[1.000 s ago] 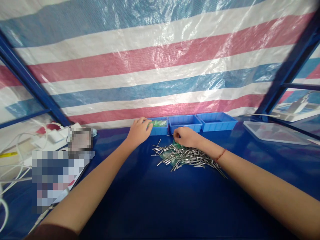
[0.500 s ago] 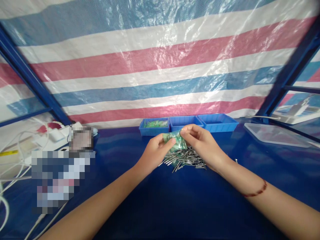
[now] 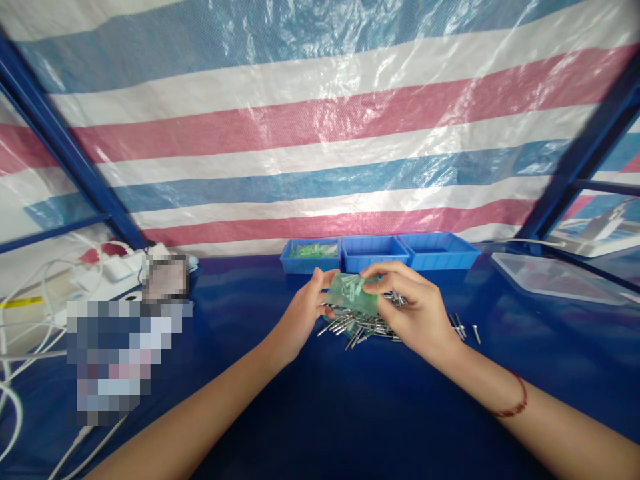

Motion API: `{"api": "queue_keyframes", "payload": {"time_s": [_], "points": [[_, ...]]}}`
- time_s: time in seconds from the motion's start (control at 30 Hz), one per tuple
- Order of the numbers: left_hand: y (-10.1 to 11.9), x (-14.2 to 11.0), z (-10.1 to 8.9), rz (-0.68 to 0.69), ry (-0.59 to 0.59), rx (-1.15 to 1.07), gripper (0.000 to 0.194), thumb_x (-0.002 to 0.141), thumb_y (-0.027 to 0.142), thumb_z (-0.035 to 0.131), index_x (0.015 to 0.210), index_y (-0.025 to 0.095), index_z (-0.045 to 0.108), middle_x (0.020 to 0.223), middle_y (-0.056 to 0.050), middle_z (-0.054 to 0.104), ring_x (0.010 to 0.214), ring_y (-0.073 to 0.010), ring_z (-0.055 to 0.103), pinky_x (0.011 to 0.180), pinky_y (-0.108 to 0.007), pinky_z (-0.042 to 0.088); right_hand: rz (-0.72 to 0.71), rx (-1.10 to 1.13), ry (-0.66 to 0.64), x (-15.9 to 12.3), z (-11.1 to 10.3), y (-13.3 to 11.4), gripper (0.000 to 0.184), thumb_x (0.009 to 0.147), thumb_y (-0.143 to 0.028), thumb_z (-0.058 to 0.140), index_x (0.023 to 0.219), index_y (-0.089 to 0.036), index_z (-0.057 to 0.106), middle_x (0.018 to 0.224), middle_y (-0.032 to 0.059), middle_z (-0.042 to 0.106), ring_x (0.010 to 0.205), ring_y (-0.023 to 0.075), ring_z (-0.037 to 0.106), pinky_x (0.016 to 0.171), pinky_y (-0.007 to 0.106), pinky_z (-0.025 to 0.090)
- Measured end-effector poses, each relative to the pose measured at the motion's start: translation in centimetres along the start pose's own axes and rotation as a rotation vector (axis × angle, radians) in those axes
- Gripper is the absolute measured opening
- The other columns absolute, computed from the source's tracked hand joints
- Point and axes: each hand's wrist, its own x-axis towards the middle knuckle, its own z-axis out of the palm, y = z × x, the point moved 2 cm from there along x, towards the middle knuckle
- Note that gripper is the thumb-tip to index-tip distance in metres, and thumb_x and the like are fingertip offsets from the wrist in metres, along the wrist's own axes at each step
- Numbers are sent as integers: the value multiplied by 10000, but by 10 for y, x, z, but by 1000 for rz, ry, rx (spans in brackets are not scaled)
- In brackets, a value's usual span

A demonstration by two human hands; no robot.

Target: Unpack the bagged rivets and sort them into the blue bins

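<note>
A small see-through green plastic bag (image 3: 350,293) with thin pieces inside is held up at the middle. My right hand (image 3: 413,300) pinches its right side between thumb and fingers. At the bag's left edge, my left hand (image 3: 303,317) has its thumb raised and fingers apart; some fingertips reach behind or beside the bag. Below both hands a pile of slim silver metal rivets (image 3: 350,325) lies on the blue table (image 3: 320,413), partly hidden by the bag and my right hand. A few loose rivets (image 3: 475,333) lie beyond my right wrist.
Along the back stand three blue bins: a left bin (image 3: 310,268) with green bags, a middle bin (image 3: 375,265) and a right bin (image 3: 443,257). A translucent lid (image 3: 555,280) lies at right. White cables (image 3: 15,400) and power strips (image 3: 117,270) crowd the left.
The bag has turned flatter and come lower. My left thumb has lifted off its front, while my right hand has shifted down and right on it. The loose rivets at right show more now.
</note>
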Motion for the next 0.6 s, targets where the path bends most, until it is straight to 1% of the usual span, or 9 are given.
{"api": "queue_keyframes", "payload": {"time_s": [0.1,0.17,0.2,0.27,0.33,0.4,0.47,0.5,0.6], "points": [[0,-4,4,7,-92,23,456,751,598,588,848,159,665,727,-33,621,634,-130,539,554,-231,386,-117,-61,4,-2,0,-4,207,790,-36,502,775,-196,633,970,64,614,853,157,621,689,305,505],[2,-7,5,31,-109,22,353,734,491,669,831,151,655,715,-15,608,639,-117,528,592,-232,394,-129,-68,1,-4,2,-4,221,804,-47,494,830,-203,649,1017,73,599,867,164,616,707,316,508],[3,-7,5,46,-102,9,334,731,463,682,850,153,650,741,-16,615,662,-122,537,617,-238,406,-90,-53,2,-4,3,-3,220,818,-68,491,886,-208,647,1035,76,596,856,163,617,715,323,510],[5,-8,3,81,-61,-1,337,728,454,683,880,155,645,789,-25,632,704,-138,556,649,-252,425,70,50,-7,-6,7,0,243,852,-140,491,1059,-213,595,1027,79,603,796,153,621,699,323,519],[6,-7,1,117,-2,43,341,719,456,689,880,159,645,806,-30,645,716,-147,564,649,-254,432,237,216,-58,-7,13,3,321,862,-229,513,1183,-206,503,938,61,622,738,145,620,655,303,523],[6,-7,0,147,18,102,325,718,455,688,844,159,646,788,-29,649,710,-150,568,640,-251,434,346,316,-130,-9,19,5,266,850,-294,544,1095,-191,532,786,20,609,675,137,600,601,274,507],[4,-8,2,164,-15,143,300,735,448,672,819,161,645,770,-25,650,715,-155,575,652,-254,442,406,305,-159,-9,21,7,150,836,-328,565,868,-182,572,650,-16,543,594,119,543,538,248,464],[4,-8,4,170,-39,164,285,748,440,658,817,164,646,766,-23,650,718,-157,580,661,-258,446,423,282,-160,-9,21,8,166,835,-338,565,782,-181,560,613,-26,508,559,109,506,509,241,437],[9,-1,4,246,-55,297,232,784,397,618,831,173,657,803,-25,648,753,-166,589,669,-258,454,433,236,-153,-7,18,12,182,843,-343,551,755,-184,537,616,-32,486,544,98,473,499,239,407]]}}
